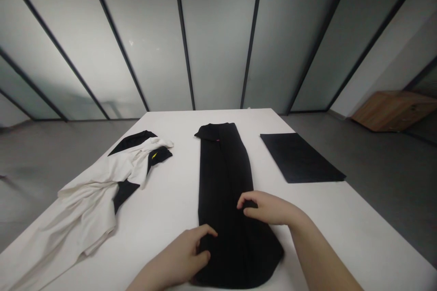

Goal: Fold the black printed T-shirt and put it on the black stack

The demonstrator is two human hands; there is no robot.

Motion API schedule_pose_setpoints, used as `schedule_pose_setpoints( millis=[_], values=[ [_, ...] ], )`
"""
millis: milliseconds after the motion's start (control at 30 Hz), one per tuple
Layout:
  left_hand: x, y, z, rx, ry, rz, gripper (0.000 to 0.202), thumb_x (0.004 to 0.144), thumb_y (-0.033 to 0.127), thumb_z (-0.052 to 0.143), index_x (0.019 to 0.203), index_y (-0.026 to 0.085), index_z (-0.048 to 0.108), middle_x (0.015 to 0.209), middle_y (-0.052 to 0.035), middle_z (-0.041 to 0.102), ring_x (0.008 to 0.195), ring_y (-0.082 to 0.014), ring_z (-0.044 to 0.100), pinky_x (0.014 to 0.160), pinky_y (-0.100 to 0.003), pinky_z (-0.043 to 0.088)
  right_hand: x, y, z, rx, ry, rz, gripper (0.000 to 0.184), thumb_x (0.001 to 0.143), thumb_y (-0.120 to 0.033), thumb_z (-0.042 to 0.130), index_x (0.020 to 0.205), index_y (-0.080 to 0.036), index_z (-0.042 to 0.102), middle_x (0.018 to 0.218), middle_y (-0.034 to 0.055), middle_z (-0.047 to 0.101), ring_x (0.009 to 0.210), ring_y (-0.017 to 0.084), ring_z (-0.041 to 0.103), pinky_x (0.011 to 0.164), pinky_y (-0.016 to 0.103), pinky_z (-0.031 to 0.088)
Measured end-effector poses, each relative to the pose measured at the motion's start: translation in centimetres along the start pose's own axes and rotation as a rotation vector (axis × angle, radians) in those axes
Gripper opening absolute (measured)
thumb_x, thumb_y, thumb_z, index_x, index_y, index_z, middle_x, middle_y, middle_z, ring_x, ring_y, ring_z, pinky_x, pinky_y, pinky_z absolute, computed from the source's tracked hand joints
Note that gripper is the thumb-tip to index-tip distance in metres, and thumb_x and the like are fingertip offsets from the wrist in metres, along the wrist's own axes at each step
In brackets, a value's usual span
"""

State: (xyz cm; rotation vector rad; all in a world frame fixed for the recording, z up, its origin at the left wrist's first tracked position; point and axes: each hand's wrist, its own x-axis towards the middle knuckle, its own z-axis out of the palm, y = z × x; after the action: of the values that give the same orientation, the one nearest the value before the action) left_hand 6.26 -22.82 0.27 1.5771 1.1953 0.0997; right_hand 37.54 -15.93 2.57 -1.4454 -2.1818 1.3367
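A black collared shirt [225, 173] lies lengthwise in front of me, folded into a long narrow strip with its collar at the far end and a rounded hem near me. My left hand [187, 252] is over the strip's near left edge, thumb and forefinger apart. Over its right side, a little farther away, is my right hand [264, 207], fingers curved with a gap to the thumb. No cloth shows pinched in either hand. Whether the fingertips touch the fabric I cannot tell.
On the left of the white table [170, 191] lies a loose heap of white clothing [88, 200] with black pieces among it. A flat black rectangular sheet or board [300, 157] rests at the right edge. Beyond stand frosted glass panels [218, 36] and a wooden cabinet [392, 111].
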Motion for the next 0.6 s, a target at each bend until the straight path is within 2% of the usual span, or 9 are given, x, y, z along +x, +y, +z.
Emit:
schedule_pose_setpoints(
  millis=[67,133,200,267,333,400,467,533,600],
  values=[
    [0.6,-0.5,-1.0,-0.056,0.070,0.048,0.052,0.079,0.025,0.060,0.130,0.024,0.069,0.069,0.0040,0.056,0.057,-0.0135,0.049,0.054,-0.025,0.036,0.2,-0.8,0.5,0.038,0.048,-0.011,0.028,0.086,-0.020,0.063,0.110,-0.025,0.077,0.116,0.0042,0.076,0.107,0.024,0.068,0.097,0.035,0.052],
    [0.9,-0.9,-2.5,-0.143,0.124,0.072,0.048,0.076,0.026,0.062,0.123,0.023,0.074,0.077,0.0008,0.062,0.065,-0.0151,0.052,0.059,-0.026,0.039,0.6,-1.5,1.3,0.126,0.103,0.010,0.029,0.088,-0.023,0.063,0.114,-0.025,0.076,0.114,0.0049,0.075,0.103,0.023,0.069,0.091,0.034,0.054],
    [0.8,-1.2,-4.4,-0.252,0.176,0.092,0.047,0.073,0.029,0.065,0.118,0.022,0.077,0.092,-0.0033,0.070,0.078,-0.0187,0.059,0.068,-0.029,0.045,1.1,-2.1,2.3,0.282,0.109,0.069,0.032,0.090,-0.026,0.064,0.120,-0.025,0.073,0.101,0.0035,0.074,0.087,0.020,0.069,0.077,0.031,0.055],
    [0.3,-1.5,-6.5,-0.363,0.234,0.105,0.049,0.071,0.030,0.069,0.118,0.022,0.077,0.103,-0.0054,0.073,0.089,-0.0222,0.063,0.076,-0.031,0.048,1.8,-2.5,3.7,0.475,0.066,0.131,0.037,0.089,-0.027,0.067,0.126,-0.026,0.069,0.084,-0.0011,0.069,0.068,0.016,0.064,0.060,0.026,0.052],
    [-0.4,-1.9,-8.7,-0.472,0.285,0.067,0.052,0.070,0.032,0.073,0.120,0.021,0.076,0.097,-0.0050,0.074,0.088,-0.0221,0.065,0.074,-0.030,0.049,2.5,-3.0,5.4,0.672,0.018,0.151,0.042,0.086,-0.028,0.070,0.128,-0.027,0.065,0.077,-0.0047,0.065,0.059,0.013,0.061,0.052,0.023,0.049],
    [-1.1,-2.4,-10.9,-0.567,0.362,-0.003,0.057,0.070,0.035,0.075,0.126,0.021,0.074,0.083,-0.0018,0.070,0.076,-0.0188,0.063,0.065,-0.026,0.046,3.1,-3.6,7.4,0.862,-0.012,0.129,0.049,0.083,-0.029,0.074,0.131,-0.027,0.062,0.082,-0.0044,0.067,0.059,0.012,0.064,0.052,0.023,0.052],
    [-1.9,-3.2,-13.0,-0.631,0.489,-0.051,0.061,0.069,0.036,0.078,0.128,0.022,0.073,0.075,0.0013,0.066,0.067,-0.0160,0.060,0.057,-0.022,0.042,3.5,-4.1,9.7,1.025,-0.090,0.098,0.065,0.081,-0.033,0.079,0.141,-0.027,0.055,0.094,-0.0004,0.072,0.067,0.015,0.072,0.059,0.026,0.059],
    [-2.7,-3.9,-14.9,-0.684,0.625,-0.045,0.058,0.065,0.036,0.081,0.121,0.022,0.075,0.076,0.0011,0.068,0.066,-0.0163,0.062,0.056,-0.022,0.044,3.6,-4.5,11.9,1.115,-0.262,0.070,0.090,0.078,-0.038,0.086,0.157,-0.028,0.042,0.108,0.0063,0.075,0.086,0.022,0.079,0.069,0.032,0.064],
    [-3.8,-4.6,-16.4,-0.711,0.709,-0.024,0.051,0.060,0.038,0.084,0.107,0.021,0.076,0.085,-0.0020,0.073,0.073,-0.0202,0.067,0.060,-0.025,0.052,3.6,-4.5,13.8,1.110,-0.463,0.051,0.116,0.071,-0.041,0.095,0.166,-0.030,0.029,0.123,0.0113,0.074,0.097,0.024,0.079,0.075,0.031,0.065]
  ],
)
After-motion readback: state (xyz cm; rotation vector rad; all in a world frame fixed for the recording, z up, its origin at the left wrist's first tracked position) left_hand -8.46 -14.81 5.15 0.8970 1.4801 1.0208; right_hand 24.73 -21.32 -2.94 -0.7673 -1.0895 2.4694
